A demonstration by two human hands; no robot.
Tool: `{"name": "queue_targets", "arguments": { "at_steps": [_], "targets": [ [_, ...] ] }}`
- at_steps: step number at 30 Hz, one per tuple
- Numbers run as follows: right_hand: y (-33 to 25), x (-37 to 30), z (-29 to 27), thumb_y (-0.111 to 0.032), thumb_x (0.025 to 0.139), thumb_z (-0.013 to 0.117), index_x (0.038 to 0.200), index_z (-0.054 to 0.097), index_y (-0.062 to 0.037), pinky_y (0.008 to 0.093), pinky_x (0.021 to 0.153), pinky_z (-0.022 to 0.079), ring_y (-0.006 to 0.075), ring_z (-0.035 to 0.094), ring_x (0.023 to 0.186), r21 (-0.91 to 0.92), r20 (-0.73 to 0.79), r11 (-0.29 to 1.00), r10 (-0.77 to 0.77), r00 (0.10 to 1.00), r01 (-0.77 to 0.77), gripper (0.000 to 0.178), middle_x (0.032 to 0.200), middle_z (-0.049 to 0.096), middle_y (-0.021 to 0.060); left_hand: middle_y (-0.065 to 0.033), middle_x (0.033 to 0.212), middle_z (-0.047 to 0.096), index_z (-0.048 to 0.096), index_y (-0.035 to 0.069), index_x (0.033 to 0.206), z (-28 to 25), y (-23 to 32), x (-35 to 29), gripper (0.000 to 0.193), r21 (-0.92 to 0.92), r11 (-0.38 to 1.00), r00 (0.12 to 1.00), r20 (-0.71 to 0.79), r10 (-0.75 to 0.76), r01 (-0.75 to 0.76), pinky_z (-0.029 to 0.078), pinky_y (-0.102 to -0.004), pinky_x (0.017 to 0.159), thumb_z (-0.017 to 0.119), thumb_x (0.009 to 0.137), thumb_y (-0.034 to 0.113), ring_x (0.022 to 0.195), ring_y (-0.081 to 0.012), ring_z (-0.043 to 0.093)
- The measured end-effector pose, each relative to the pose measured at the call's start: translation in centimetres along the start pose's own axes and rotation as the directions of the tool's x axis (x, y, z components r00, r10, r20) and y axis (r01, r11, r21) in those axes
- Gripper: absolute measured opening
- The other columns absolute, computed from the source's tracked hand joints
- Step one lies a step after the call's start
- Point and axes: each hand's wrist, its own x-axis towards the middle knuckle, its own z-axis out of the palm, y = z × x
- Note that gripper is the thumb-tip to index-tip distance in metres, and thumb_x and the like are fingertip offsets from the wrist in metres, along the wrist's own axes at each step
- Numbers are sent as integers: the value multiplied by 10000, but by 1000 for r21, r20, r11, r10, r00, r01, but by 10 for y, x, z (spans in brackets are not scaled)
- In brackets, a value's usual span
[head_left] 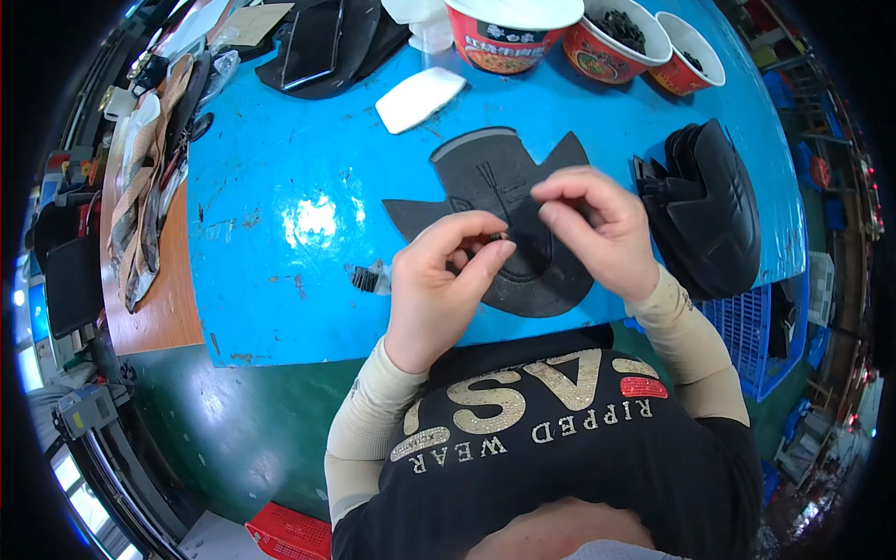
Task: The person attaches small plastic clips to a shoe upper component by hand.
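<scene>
A flat black foam piece (pixel 551 291) with pointed side wings and pressed-in lines lies on the blue table before me. Above its near left part, my left hand (pixel 441 280) is closed in a pinch. Something small and dark sits between its thumb and fingertips, too small to name. My right hand (pixel 602 229) hovers over the piece's right side, thumb and forefinger brought close together; whether anything is between them cannot be made out. Just left of my left wrist lies a small black ridged bit (pixel 367 278) with a clear edge.
Stacked black moulded pieces (pixel 711 215) stand at the right. Paper tubs (pixel 611 42), two showing small black parts, line the far side. A white pad (pixel 420 99) and a phone (pixel 313 42) lie nearby. Below the table's right edge is a blue crate (pixel 747 341).
</scene>
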Motion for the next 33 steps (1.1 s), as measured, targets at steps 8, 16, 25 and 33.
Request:
{"name": "queue_targets", "arguments": {
  "at_steps": [8,16,25,33],
  "targets": [
    [-11,-31,29,-18,909,630,1014,564,-34,178,702,464,23,554,803,437,195,840,260,946,-321,126,893,583,-27,-57,939,631,647,-1,964,9,-14,-27,185,-441,898,994,-99,-48,-1,479,-215,687,726,800,-37,808,-88,584],
    [-21,-29,19,-75,914,644,1005,516,-44,200,689,456,38,536,781,486,380,721,334,863,-494,161,872,588,-9,-88,914,662,657,23,932,6,-17,-30,215,-443,896,997,-81,-16,-22,502,-274,712,765,752,-28,814,-173,631],
    [-16,-28,10,-79,918,639,1002,498,-56,203,695,461,56,556,797,613,667,211,377,642,-761,166,899,600,5,-98,906,665,668,-1,936,-11,-11,-19,224,-270,936,962,87,259,-227,495,-291,690,752,737,-63,814,-194,628],
    [-24,-28,20,-32,902,647,1001,500,-42,199,734,480,56,581,860,472,384,690,399,833,-548,177,927,603,17,-83,866,666,680,17,914,-9,-14,-18,231,-256,932,965,-14,261,-255,499,-283,670,765,714,-60,792,-185,633]
  ]
}}
